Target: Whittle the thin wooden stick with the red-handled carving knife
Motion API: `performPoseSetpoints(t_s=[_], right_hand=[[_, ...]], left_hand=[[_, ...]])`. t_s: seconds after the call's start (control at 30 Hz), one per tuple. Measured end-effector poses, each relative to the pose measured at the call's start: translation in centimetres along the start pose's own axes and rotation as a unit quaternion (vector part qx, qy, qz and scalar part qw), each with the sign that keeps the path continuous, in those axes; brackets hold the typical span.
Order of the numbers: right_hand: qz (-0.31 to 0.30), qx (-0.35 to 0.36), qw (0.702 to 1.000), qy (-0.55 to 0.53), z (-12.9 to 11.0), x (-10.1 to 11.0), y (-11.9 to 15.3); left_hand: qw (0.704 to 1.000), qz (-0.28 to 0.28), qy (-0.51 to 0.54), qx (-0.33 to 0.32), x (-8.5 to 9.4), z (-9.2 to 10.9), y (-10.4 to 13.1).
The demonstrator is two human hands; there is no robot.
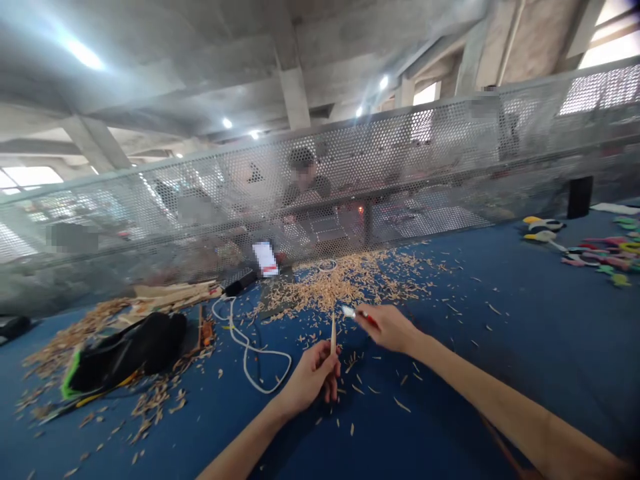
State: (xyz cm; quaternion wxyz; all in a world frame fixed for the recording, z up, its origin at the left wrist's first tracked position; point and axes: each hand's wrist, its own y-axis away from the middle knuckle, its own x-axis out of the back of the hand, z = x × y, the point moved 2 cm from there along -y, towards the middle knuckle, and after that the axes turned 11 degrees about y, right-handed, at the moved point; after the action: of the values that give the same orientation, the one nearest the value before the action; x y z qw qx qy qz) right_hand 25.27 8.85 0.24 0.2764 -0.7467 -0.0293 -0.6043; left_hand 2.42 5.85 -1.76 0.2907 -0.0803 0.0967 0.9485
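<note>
My left hand [316, 375] is closed round the lower part of a thin, pale wooden stick [333, 332], whose pointed end sticks up away from me. In my right hand [393, 328] is a knife with a red handle [369, 319]. Its short, bright blade [349, 311] lies just right of the stick's tip, with a small gap that I cannot judge exactly. Beyond both hands, a heap of wood shavings [345, 283] covers the blue table [450, 413], and loose shavings lie round my hands.
A white cable [245, 343] loops left of my left hand. Farther left are a black pouch [127, 353], wood pieces [175, 293] and more shavings. A lit phone [265, 259] stands before the perforated metal screen [400, 160]; a person [305, 177] sits behind it. Colourful tools [600, 253] lie right.
</note>
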Motion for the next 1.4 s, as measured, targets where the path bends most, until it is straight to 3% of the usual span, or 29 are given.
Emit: performPoseSetpoints(t_s=[0.1,0.2,0.37,0.63,0.73,0.9,1.0,1.1,1.3,1.4], right_hand=[[-0.038,0.107,0.993,-0.011,-4.1,0.0,0.4],[-0.073,0.129,0.989,0.000,-5.6,-0.2,0.4],[-0.094,0.134,0.986,0.017,-4.9,-0.3,0.1],[-0.080,0.163,0.982,0.054,-3.9,-0.7,-0.2],[-0.072,0.128,0.986,0.075,-1.7,-0.5,-0.5],[-0.011,-0.134,0.987,0.083,7.7,1.7,-0.1],[0.010,-0.198,0.978,0.056,10.6,2.1,0.4],[-0.012,-0.151,0.987,0.048,8.4,1.4,0.1],[-0.102,0.077,0.992,0.009,-2.6,0.5,-0.1],[-0.140,0.128,0.981,0.036,-5.5,0.7,0.3]], left_hand=[[1.000,-0.005,0.003,-0.009,0.0,-0.1,0.0],[1.000,-0.004,0.007,-0.019,0.0,-0.3,0.0],[1.000,-0.019,0.002,-0.022,0.1,-0.2,0.2],[0.999,-0.035,-0.012,-0.019,-0.1,0.7,0.5],[0.999,-0.039,-0.015,0.002,-0.7,0.7,1.2],[0.997,-0.061,0.004,0.045,-1.5,0.2,2.1],[0.999,-0.022,0.018,0.023,-1.1,0.2,1.5],[1.000,0.006,0.014,0.015,-0.6,0.3,0.8],[1.000,0.017,0.007,0.004,-0.3,0.2,0.3],[1.000,0.014,0.013,-0.004,-0.1,-0.3,0.2]])
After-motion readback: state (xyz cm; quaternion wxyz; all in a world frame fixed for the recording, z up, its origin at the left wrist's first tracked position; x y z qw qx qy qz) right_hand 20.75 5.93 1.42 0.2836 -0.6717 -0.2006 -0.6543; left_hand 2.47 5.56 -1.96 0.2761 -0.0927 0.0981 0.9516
